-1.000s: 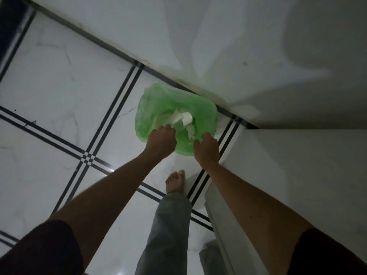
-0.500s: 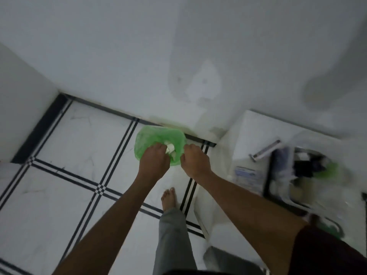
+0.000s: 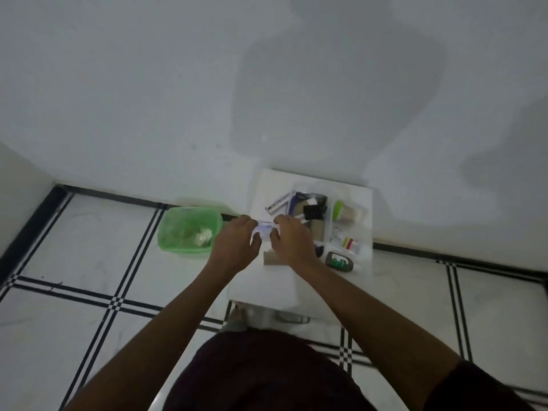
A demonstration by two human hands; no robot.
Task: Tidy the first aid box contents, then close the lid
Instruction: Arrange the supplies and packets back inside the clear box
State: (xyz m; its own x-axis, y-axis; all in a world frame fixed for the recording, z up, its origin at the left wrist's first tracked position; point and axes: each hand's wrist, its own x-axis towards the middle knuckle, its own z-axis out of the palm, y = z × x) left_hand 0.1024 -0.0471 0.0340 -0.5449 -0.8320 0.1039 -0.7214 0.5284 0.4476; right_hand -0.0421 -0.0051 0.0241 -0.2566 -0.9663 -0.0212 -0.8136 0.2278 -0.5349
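A clear first aid box (image 3: 350,200) stands open on a small white table (image 3: 267,286), holding dark packets, a green-capped bottle (image 3: 338,209) and a small tube (image 3: 350,243). My left hand (image 3: 235,243) and my right hand (image 3: 292,241) meet over the table's left side. Together they pinch a small white and blue packet (image 3: 264,227) between their fingertips. A brown cardboard piece (image 3: 270,258) lies just below my right hand.
A bin lined with a green bag (image 3: 189,229), with white scraps inside, stands on the tiled floor left of the table, against the wall. A dark oval item with green (image 3: 339,261) lies on the table by the box. My foot (image 3: 237,315) shows under the table's edge.
Both hands have left the green bin and moved right to the table. They now hold a small packet. The view has lifted, and the open box is in sight.
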